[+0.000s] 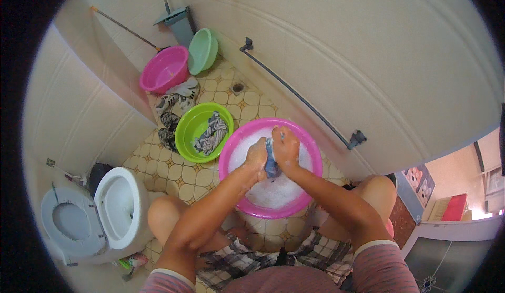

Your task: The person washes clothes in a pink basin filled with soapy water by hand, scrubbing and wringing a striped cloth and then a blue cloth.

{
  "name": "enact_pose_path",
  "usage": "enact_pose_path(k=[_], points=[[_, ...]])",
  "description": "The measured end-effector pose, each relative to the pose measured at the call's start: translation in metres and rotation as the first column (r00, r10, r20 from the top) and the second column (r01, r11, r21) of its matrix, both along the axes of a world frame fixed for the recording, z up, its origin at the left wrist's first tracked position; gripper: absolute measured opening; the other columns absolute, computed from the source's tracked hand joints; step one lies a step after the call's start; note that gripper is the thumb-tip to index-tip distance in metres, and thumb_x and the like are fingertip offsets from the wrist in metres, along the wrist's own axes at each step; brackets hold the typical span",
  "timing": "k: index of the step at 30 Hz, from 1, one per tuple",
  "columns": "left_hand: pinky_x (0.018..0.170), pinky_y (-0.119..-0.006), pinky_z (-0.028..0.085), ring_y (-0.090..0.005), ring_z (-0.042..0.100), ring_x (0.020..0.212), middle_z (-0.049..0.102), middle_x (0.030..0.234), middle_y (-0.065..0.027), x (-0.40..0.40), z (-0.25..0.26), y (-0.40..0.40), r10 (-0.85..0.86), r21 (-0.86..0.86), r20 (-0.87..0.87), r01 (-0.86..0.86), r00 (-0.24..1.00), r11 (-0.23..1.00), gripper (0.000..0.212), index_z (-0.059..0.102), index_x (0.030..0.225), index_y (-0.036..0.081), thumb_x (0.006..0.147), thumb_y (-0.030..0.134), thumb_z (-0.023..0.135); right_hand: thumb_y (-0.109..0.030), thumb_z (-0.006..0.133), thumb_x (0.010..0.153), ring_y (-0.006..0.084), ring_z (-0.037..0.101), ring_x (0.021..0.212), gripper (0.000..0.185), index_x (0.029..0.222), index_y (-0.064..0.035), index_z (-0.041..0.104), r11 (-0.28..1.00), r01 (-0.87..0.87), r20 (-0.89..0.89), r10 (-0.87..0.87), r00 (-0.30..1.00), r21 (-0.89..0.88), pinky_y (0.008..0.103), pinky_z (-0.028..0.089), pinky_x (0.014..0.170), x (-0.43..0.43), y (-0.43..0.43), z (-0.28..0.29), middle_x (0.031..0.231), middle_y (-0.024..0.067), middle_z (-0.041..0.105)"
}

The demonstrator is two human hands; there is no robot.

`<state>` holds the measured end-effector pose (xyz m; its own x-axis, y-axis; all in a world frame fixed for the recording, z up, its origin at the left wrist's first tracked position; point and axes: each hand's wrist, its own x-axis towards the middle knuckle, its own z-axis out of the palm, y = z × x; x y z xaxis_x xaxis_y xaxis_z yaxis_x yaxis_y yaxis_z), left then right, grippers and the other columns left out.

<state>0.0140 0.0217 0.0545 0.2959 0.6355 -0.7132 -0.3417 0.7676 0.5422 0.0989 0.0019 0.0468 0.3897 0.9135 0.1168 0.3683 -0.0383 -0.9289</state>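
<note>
A round pink plastic basin [318, 166] stands on the tiled floor between my knees, full of white suds. Over it, my left hand [257, 154] and my right hand [285, 143] are closed on a wet blue cloth [270, 160], which hangs between them down to the foam. Both hands are wet. Touching or nearly touching the pink basin on its left is a lime-green basin [185, 129] with a striped grey and white cloth [213, 136] crumpled inside.
A toilet [136, 210] stands at the left. Shoes [185, 99], another pink basin [165, 70], a mint-green basin [203, 52] and a dustpan [181, 26] are at the upper left. A dark bar [296, 91] runs along the right wall; a floor drain [238, 88] lies below it.
</note>
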Motion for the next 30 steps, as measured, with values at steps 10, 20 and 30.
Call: enact_pose_path(k=[10, 20, 30], points=[[0.074, -0.046, 0.054, -0.0261, 0.064, 0.08, 0.062, 0.087, -0.0116, -0.029, -0.022, 0.008, -0.064, 0.105, -0.031, 0.067, 0.997, 0.992, 0.025, 0.059, 0.093, 0.004, 0.094, 0.026, 0.046, -0.03, 0.052, 0.095, 0.0436, 0.061, 0.071, 0.035, 0.078, 0.0, 0.06, 0.997, 0.068, -0.004, -0.068, 0.998, -0.037, 0.0478, 0.046, 0.062, -0.013, -0.002, -0.009, 0.077, 0.0269, 0.06], [0.078, -0.034, 0.052, -0.0185, 0.065, 0.083, 0.068, 0.094, -0.0094, -0.008, 0.071, -0.023, -0.232, 0.27, -0.844, 0.758, 0.483, 0.594, 0.058, 0.065, 0.108, 0.003, 0.085, 0.056, 0.064, -0.054, 0.052, 0.092, 0.03, 0.063, 0.077, 0.056, 0.09, -0.0002, 0.066, 0.927, -0.228, -0.136, 0.195, 0.971, -0.298, 0.0404, 0.048, 0.075, 0.052, 0.043, 0.008, 0.082, 0.0181, 0.066], [0.082, -0.032, 0.05, -0.0171, 0.062, 0.088, 0.067, 0.098, -0.0066, -0.06, 0.066, 0.011, -0.172, 0.587, -0.55, 0.525, 0.817, 0.616, 0.031, 0.066, 0.102, 0.001, 0.084, 0.027, 0.068, -0.048, 0.059, 0.093, 0.0184, 0.058, 0.102, 0.048, 0.117, -0.0062, 0.062, 0.549, -0.823, -0.42, 0.719, 0.554, -0.146, 0.0337, 0.046, 0.092, 0.067, 0.022, 0.042, 0.108, 0.008, 0.065]])
